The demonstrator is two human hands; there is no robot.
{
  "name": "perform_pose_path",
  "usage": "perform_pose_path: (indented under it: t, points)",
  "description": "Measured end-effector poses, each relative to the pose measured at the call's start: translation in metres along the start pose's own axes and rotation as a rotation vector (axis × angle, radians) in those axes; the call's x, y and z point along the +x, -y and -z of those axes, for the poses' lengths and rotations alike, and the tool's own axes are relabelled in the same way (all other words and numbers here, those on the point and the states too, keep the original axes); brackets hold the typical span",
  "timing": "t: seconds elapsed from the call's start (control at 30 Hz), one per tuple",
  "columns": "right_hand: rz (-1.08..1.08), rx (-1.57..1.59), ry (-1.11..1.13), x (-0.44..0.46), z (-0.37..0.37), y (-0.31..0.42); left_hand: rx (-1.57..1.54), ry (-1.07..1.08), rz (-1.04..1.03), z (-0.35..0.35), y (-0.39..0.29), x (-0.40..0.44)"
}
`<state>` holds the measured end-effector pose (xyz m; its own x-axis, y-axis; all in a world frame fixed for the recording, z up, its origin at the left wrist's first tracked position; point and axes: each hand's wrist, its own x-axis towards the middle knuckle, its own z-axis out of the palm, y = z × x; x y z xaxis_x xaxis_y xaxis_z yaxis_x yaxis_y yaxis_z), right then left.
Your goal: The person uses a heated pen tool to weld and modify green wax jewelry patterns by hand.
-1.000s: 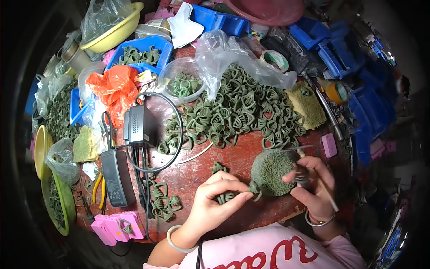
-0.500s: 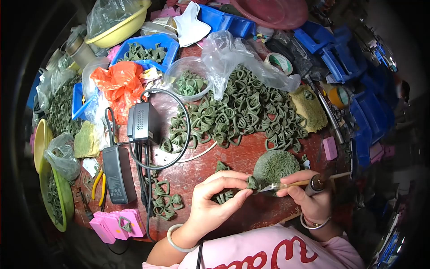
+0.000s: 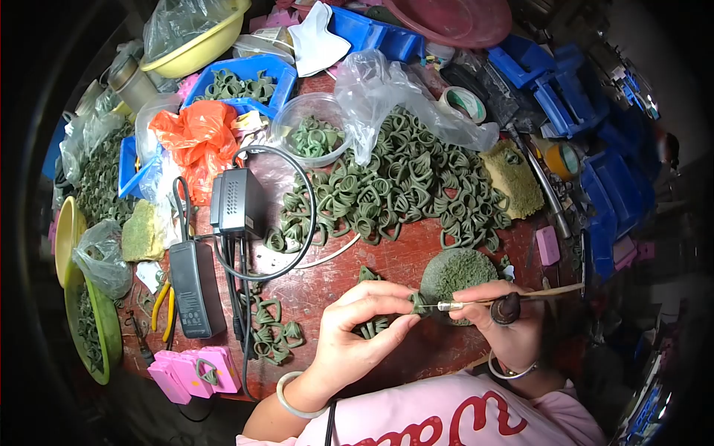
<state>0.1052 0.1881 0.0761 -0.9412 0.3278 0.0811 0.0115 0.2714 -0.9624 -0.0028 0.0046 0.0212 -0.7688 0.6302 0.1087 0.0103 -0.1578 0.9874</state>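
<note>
My left hand (image 3: 361,320) pinches a small green wax ring (image 3: 419,303) between thumb and fingertips. In my right hand (image 3: 513,334) is a slim carving tool with a pale wooden handle (image 3: 558,291); its thin tip points left and meets the ring, though exact contact is too small to tell. A second tool with a dark, rounded handle (image 3: 506,307) is also held in that hand, its tip hidden. Just beyond my hands stands a round green pad (image 3: 450,273) with a rough, crumbly top. More green rings (image 3: 372,325) lie partly hidden behind my left fingers.
A large heap of green rings (image 3: 401,178) covers the table's middle. Left of it are a black power box (image 3: 236,201), an adapter (image 3: 195,290) and looping cables. Pink blocks (image 3: 182,374) lie at the front left, yellow-handled pliers (image 3: 161,305) nearby. Blue bins (image 3: 613,186) line the right.
My right hand has rolled the carving tool, so a thin edge shows instead of the broad blade. The dark handle has shifted slightly left. My left hand and the ring stay in place.
</note>
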Motion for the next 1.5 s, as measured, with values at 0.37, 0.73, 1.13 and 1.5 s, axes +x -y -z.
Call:
perform_pose_path:
  t: [0.37, 0.73, 1.13, 1.5]
  points:
    - [0.201, -0.599, -0.147, 0.0, 0.083, 0.006, -0.064, 0.013, 0.111, -0.002, -0.001, -0.003]
    - [0.362, -1.369, -0.026, 0.003, 0.077, 0.056, 0.064, 0.046, -0.038, -0.001, 0.003, 0.0]
    - [0.349, -1.413, 0.03, 0.007, 0.071, 0.059, 0.068, 0.053, -0.015, -0.001, 0.0, 0.0]
    - [0.317, -1.428, 0.045, 0.006, 0.068, 0.062, 0.042, 0.021, 0.091, -0.002, -0.002, -0.003]
